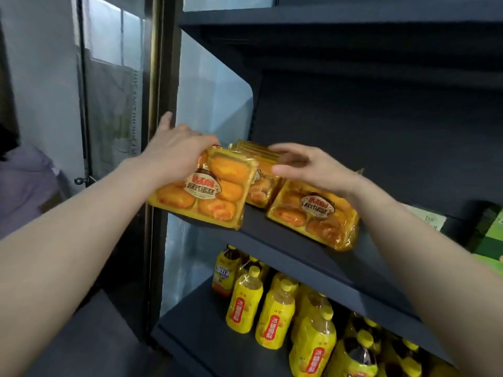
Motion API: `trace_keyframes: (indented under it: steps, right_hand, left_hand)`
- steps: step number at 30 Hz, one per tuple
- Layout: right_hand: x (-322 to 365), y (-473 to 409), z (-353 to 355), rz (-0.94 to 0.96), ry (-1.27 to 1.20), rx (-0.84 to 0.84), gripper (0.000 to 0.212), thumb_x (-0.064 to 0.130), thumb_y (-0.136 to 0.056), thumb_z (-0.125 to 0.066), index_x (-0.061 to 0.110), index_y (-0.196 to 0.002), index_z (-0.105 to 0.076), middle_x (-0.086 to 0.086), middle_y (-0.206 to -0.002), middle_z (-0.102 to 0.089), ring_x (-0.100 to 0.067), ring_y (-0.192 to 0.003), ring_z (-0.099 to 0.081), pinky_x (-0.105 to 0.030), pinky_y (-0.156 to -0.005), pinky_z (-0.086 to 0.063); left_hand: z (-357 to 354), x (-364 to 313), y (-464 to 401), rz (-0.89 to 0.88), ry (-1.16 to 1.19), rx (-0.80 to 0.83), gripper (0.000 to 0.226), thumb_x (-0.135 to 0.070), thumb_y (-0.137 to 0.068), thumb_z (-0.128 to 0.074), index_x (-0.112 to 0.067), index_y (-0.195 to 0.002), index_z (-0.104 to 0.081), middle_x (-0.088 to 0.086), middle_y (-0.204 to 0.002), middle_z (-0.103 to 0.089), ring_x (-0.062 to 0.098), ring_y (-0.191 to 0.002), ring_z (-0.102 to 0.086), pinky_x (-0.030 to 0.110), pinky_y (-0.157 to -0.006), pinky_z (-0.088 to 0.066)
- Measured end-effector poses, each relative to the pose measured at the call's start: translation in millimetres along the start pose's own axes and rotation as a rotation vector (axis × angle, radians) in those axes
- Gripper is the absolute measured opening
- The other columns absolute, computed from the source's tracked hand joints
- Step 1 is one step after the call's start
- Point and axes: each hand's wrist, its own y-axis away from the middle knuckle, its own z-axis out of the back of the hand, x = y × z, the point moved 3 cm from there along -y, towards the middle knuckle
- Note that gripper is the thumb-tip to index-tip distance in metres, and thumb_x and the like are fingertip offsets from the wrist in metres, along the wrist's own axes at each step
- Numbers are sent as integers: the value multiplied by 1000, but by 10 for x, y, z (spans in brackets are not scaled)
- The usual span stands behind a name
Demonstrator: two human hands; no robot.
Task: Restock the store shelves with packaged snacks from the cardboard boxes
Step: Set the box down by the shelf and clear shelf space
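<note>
Cake pack (202, 190) gripped by left hand (174, 148), right hand (307, 167) fingers (283, 170) spread

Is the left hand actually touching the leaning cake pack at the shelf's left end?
Touching. The head view shows the left hand laid over the top edge of the leaning cake pack, with its fingers hidden behind the pack and no gap.

Dark shelf (285, 240) carries yellow cake packs (313, 213) at its left end, some tilted upright behind, and green boxes (490, 235) at far right. Lower shelf (196, 322) holds yellow bottles (275, 314) standing in rows.
</note>
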Motion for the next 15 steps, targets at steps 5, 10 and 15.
trace_keyframes:
  steps: [5,10,15]
  right_hand:
    - [61,-321,-298,67,-13,-220,55,45,-84,-77,36,-135,-58,19,-126,-61,-4,-117,-56,-31,-102,-49]
    - [-388,-575,-425,-71,54,-398,25,28,-95,-67,29,-119,-72,4,-127,-68,-18,-119,-60,-35,-106,-47]
    - [-639,-750,-564,-26,358,-389,32,20,-102,-55,24,-132,-64,-7,-131,-63,-28,-123,-54,-39,-106,-41]
  left_hand:
    - [-126,-393,-411,-76,55,-86,44,-11,-95,-43,-34,-131,-55,3,-126,-62,31,-129,-43,54,-120,-4]
    - [-592,-342,-453,31,149,-171,50,-19,-95,-59,-28,-143,-49,8,-145,-47,32,-138,-36,53,-120,-17]
    - [-1183,-280,-180,101,129,118,48,-38,-94,-61,-34,-140,-51,2,-143,-51,29,-134,-42,54,-114,-29]
